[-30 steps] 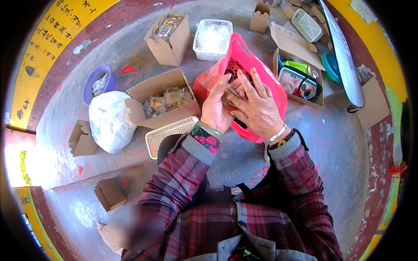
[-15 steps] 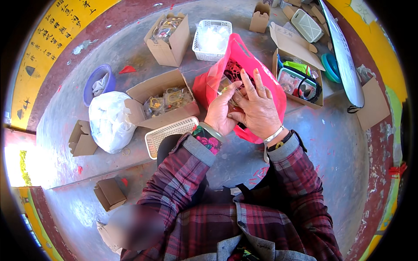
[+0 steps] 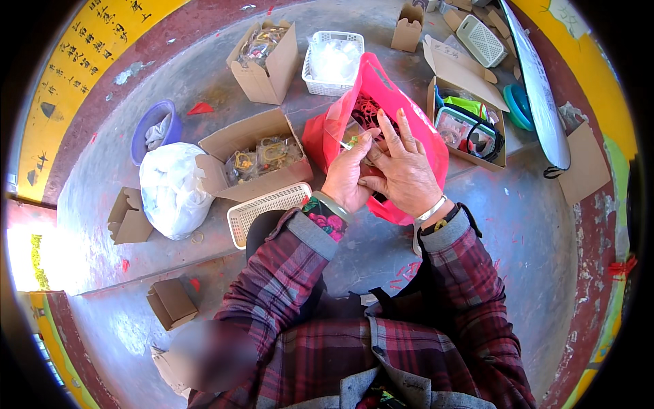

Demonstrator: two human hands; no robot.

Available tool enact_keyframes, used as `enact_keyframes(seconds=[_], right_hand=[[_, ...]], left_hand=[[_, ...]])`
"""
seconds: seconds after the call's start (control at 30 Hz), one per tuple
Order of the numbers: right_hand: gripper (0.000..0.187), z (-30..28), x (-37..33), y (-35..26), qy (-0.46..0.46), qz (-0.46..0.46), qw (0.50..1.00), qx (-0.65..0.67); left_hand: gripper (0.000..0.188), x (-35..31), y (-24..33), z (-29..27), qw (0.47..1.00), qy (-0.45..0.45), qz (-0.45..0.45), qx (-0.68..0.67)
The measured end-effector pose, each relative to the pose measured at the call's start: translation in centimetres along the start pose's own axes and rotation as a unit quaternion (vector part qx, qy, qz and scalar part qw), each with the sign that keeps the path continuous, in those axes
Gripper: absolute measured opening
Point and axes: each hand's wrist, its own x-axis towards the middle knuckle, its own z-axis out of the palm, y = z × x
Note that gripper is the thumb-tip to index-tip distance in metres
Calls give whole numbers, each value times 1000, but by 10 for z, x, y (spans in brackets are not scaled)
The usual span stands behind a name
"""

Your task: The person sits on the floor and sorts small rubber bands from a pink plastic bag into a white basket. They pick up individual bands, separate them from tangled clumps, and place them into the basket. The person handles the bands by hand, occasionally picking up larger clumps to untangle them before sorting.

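Over the open pink-red bag (image 3: 432,160), both hands meet around a small clear plastic packet (image 3: 353,131). My left hand (image 3: 347,180) is closed on it, the thumb laid along its side; a whitish-green bit shows by the thumb tip. My right hand (image 3: 410,178) pinches at the same packet with thumb and forefinger, its other fingers stretched out. Part of the packet is hidden behind the hands. Dark cords with pink (image 3: 366,112) lie inside the pink-red bag.
Left of the bag stand a cardboard box (image 3: 276,178) of packaged cords and a cream basket (image 3: 238,217). Farther left are a white plastic sack (image 3: 174,194) and a purple basin (image 3: 141,129). On the right, an open box (image 3: 477,158) holds a clear case. A white basket (image 3: 327,88) sits beyond.
My left thumb has shifted slightly on the packet. Otherwise the hands and the things around them look the same.
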Motion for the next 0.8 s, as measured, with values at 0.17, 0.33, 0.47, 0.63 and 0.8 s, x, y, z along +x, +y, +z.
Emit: enact_keyframes(seconds=[0.17,0.33,0.47,0.63,0.8], right_hand=[[52,-4,1,-3,-4,-13,1000,-8],[51,-5,1,1,-10,-23,1000,-4],[50,0,1,0,2,-4,1000,-7],[53,-2,-2,1,-7,23,1000,7],[52,-1,-2,3,-9,21,1000,0]], left_hand=[[37,1,4,-3,1000,-10,21,-10],[33,1,2,-2,1000,-7,11,-15],[33,2,-3,-3,1000,-5,-1,4],[40,2,-5,-4,999,-2,-23,48],[28,4,-6,-6,998,32,29,55]])
